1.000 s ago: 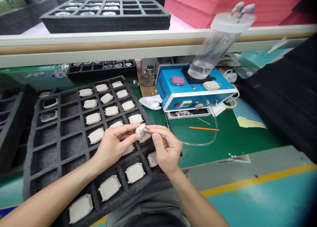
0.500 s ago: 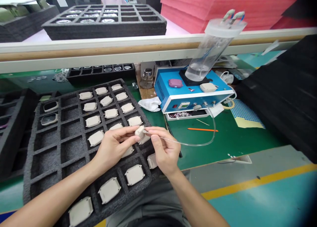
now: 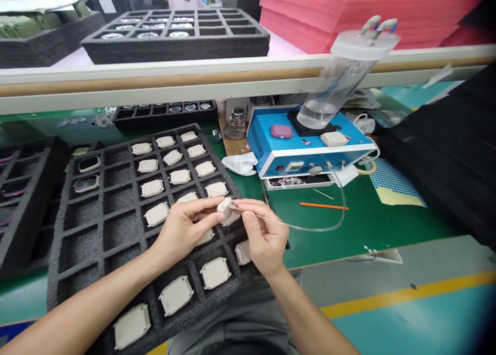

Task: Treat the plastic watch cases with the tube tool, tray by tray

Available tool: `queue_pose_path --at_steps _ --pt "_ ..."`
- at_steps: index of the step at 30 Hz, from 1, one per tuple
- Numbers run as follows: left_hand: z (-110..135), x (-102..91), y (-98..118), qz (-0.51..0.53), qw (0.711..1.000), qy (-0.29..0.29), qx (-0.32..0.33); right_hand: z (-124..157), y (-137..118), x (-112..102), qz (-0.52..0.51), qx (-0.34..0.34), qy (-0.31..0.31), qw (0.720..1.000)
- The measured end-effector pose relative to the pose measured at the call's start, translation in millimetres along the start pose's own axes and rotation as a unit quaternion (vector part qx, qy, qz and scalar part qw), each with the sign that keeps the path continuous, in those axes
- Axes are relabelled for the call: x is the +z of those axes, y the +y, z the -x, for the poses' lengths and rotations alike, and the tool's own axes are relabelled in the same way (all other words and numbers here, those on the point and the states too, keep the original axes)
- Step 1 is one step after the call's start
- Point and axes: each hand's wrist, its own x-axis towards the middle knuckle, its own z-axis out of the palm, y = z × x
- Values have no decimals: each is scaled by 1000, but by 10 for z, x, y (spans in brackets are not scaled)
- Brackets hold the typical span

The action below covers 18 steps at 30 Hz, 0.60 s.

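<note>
My left hand [image 3: 185,228] pinches a small beige watch case [image 3: 224,205] between thumb and fingertips above a black foam tray [image 3: 81,231]. My right hand [image 3: 263,235] is closed on a thin nozzle tip pressed against the case's right side. A clear tube [image 3: 310,227] runs from that tip in a loop to a blue machine [image 3: 306,147]. Several more beige cases [image 3: 175,294] lie in the tray's cells below and behind my hands.
A clear cylinder [image 3: 337,81] leans on the blue machine beside a purple case [image 3: 281,131] and a beige one [image 3: 334,138]. An orange stick [image 3: 323,206], a white cloth [image 3: 241,164] and a small glass bottle [image 3: 235,123] lie on the green mat. More black trays [image 3: 166,112] stand behind and left.
Both hands keep the same hold on the case and nozzle. The view has shifted slightly, so everything sits a little further right in the picture.
</note>
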Motion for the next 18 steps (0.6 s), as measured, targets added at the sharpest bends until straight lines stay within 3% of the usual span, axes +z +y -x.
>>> queue_pose_path --at_steps 18 --pt "-8 -7 18 -11 1000 4 4 -29 -20 15 13 -8 4 1000"
